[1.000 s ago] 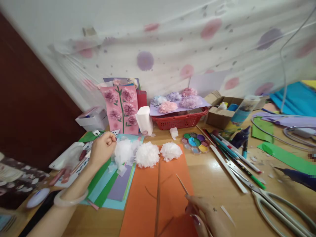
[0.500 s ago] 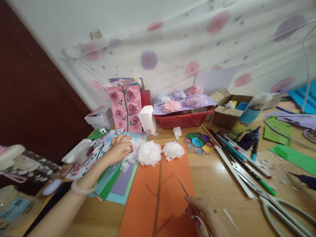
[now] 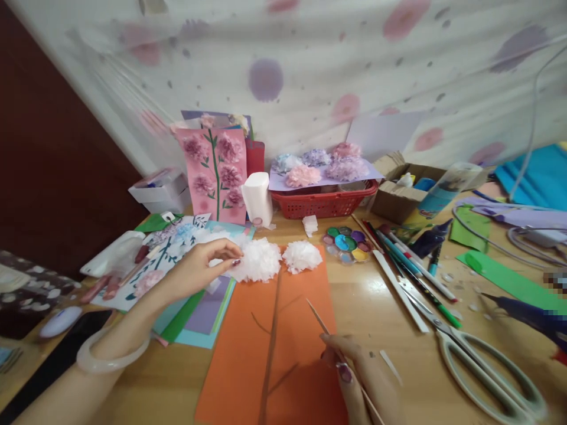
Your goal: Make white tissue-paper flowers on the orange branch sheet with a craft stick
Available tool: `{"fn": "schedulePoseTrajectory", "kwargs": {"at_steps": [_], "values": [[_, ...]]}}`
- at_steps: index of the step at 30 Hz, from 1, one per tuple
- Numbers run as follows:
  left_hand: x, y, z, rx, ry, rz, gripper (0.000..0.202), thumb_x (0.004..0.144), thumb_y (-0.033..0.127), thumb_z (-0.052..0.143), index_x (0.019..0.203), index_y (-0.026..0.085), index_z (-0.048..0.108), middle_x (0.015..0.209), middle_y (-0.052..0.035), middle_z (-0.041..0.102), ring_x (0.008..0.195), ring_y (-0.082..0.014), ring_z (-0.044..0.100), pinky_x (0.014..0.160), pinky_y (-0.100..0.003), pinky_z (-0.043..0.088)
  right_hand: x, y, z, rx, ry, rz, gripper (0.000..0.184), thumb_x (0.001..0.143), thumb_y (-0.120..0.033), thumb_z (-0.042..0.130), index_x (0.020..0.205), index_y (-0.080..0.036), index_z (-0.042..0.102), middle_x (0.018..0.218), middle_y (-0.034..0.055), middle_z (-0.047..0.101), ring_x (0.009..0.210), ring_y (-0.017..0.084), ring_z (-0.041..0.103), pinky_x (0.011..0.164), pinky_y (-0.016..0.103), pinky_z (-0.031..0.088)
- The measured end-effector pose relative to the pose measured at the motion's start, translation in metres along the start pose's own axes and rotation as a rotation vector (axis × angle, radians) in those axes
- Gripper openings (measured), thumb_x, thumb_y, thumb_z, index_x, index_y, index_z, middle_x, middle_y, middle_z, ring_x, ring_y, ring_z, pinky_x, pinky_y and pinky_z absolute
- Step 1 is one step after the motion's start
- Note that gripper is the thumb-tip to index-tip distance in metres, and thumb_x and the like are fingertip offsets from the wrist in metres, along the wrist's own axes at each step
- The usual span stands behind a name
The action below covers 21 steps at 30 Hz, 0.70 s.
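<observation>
My left hand (image 3: 208,262) is at the left edge of a fluffy white paper flower (image 3: 261,260), thumb and fingertips brought together on its petals. A second white paper flower (image 3: 302,257) sits to its right, and both lie at the top of an orange sheet (image 3: 239,348). Brown lines like a stem with branches (image 3: 271,342) run down this sheet. Low over its right side, my right hand (image 3: 354,366) grips a thin pointed wooden stick (image 3: 317,317), with the tip toward the upper left.
Behind stand a white container (image 3: 257,200), a red basket (image 3: 319,205) and a pink flower card (image 3: 215,177). A paint palette (image 3: 346,243), pens, scissors (image 3: 482,366) and a glue gun (image 3: 527,316) lie to the right. Coloured paper (image 3: 206,313) and a phone (image 3: 57,366) are left.
My left hand has moved from the pale paper bits beside the flower to the flower's left edge, closing its fingertips there. My right hand keeps the stick. The view has shifted slightly.
</observation>
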State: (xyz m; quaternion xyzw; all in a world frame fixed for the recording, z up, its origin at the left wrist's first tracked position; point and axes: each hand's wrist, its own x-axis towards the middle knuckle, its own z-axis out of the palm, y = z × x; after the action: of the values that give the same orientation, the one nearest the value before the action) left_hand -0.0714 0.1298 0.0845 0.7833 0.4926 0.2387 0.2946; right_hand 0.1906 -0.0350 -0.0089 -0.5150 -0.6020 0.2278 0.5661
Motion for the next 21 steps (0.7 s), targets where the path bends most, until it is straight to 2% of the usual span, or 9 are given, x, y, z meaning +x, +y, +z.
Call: {"fn": "schedulePoseTrajectory", "kwargs": {"at_steps": [4, 8, 11, 15, 17, 19, 21], "values": [[-0.001, 0.019, 0.027, -0.125, -0.133, 0.047, 0.014, 0.082, 0.024, 0.056, 0.09, 0.021, 0.067, 0.095, -0.0023, 0.072, 0.091, -0.0184, 0.068, 0.086, -0.033, 0.053, 0.002, 0.0, -0.008, -0.034, -0.085, -0.076, 0.023, 0.1, -0.036, 0.045, 0.116, -0.03, 0.061, 0.085, 0.0014, 0.065, 0.076, 0.017, 0.062, 0.068, 0.027, 0.046], [0.006, 0.02, 0.054, -0.184, -0.187, 0.065, 0.017, 0.081, 0.017, 0.053, 0.09, 0.022, 0.067, 0.096, -0.0015, 0.072, 0.09, -0.0172, 0.067, 0.083, -0.032, 0.053, 0.006, 0.001, -0.016, -0.011, -0.095, -0.083, 0.019, 0.099, -0.028, 0.047, 0.097, -0.027, 0.065, 0.082, 0.0007, 0.064, 0.075, 0.015, 0.061, 0.067, 0.027, 0.042], [0.01, 0.015, 0.073, -0.37, -0.207, 0.064, 0.013, 0.079, 0.017, 0.057, 0.089, 0.02, 0.066, 0.096, -0.0025, 0.071, 0.091, -0.0166, 0.067, 0.086, -0.032, 0.052, 0.012, 0.002, -0.018, 0.027, -0.045, 0.042, 0.029, 0.101, -0.03, 0.043, 0.08, -0.023, 0.063, 0.075, 0.0002, 0.06, 0.072, 0.015, 0.058, 0.067, 0.027, 0.04], [0.007, 0.013, 0.089, -0.647, -0.324, 0.025, 0.018, 0.074, 0.021, 0.068, 0.091, 0.018, 0.063, 0.091, -0.0024, 0.07, 0.086, -0.0149, 0.067, 0.083, -0.031, 0.053, 0.021, 0.004, -0.015, 0.143, -0.006, 0.349, 0.044, 0.099, -0.048, 0.045, 0.07, -0.021, 0.063, 0.07, 0.0017, 0.057, 0.073, 0.016, 0.056, 0.071, 0.028, 0.04], [0.003, 0.013, 0.095, -0.706, -0.329, 0.003, 0.021, 0.073, 0.021, 0.07, 0.092, 0.017, 0.062, 0.092, -0.0022, 0.07, 0.086, -0.014, 0.066, 0.082, -0.029, 0.052, 0.024, 0.005, -0.013, 0.266, -0.032, 0.47, 0.049, 0.096, -0.055, 0.046, 0.068, -0.02, 0.065, 0.066, 0.002, 0.056, 0.068, 0.016, 0.054, 0.068, 0.028, 0.04], [0.001, 0.013, 0.1, -0.722, -0.298, -0.015, 0.023, 0.074, 0.022, 0.071, 0.094, 0.017, 0.062, 0.093, -0.0023, 0.069, 0.087, -0.0138, 0.066, 0.081, -0.029, 0.052, 0.024, 0.004, -0.012, 0.381, -0.058, 0.529, 0.051, 0.094, -0.058, 0.049, 0.066, -0.019, 0.067, 0.063, 0.0018, 0.056, 0.063, 0.015, 0.052, 0.064, 0.028, 0.039], [-0.002, 0.013, 0.104, -0.724, -0.277, -0.029, 0.024, 0.074, 0.023, 0.071, 0.095, 0.017, 0.061, 0.093, -0.0027, 0.069, 0.086, -0.0146, 0.067, 0.08, -0.029, 0.053, 0.024, 0.004, -0.012, 0.45, -0.067, 0.53, 0.051, 0.093, -0.058, 0.051, 0.064, -0.019, 0.069, 0.061, 0.0017, 0.056, 0.061, 0.015, 0.051, 0.062, 0.027, 0.039]]}}
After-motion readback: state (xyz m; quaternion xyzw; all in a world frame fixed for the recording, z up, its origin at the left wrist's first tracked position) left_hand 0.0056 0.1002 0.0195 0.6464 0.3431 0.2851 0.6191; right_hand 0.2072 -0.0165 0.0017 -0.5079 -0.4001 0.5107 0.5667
